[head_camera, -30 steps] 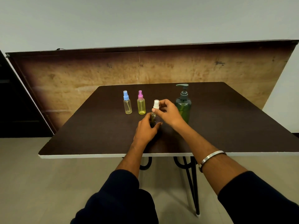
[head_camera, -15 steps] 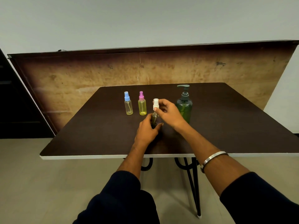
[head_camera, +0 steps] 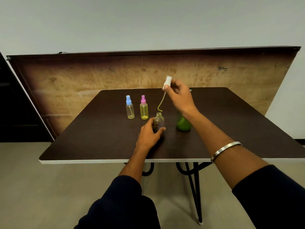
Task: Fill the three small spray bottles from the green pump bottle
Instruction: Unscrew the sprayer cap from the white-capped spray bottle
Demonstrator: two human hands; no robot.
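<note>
Judging from the yellow liquid seen in the blue-capped clear plastic spray bottle (head_camera: 130, 108) and pink-capped one (head_camera: 144, 107), two fills seem done; the third is left. The uncapped small clear bottle (head_camera: 159, 121) is gripped by the left hand (head_camera: 149, 135), upright on the dark brown table (head_camera: 99, 139), mouth upward. Its white spray cap (head_camera: 167, 82) is pinched aloft by the right hand (head_camera: 179, 96), tube hanging down. The green pump bottle (head_camera: 183, 123) is partly hidden behind.

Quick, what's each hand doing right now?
Left hand: holding the open small bottle on the table.
Right hand: pinching the white spray cap, lifted out.
</note>
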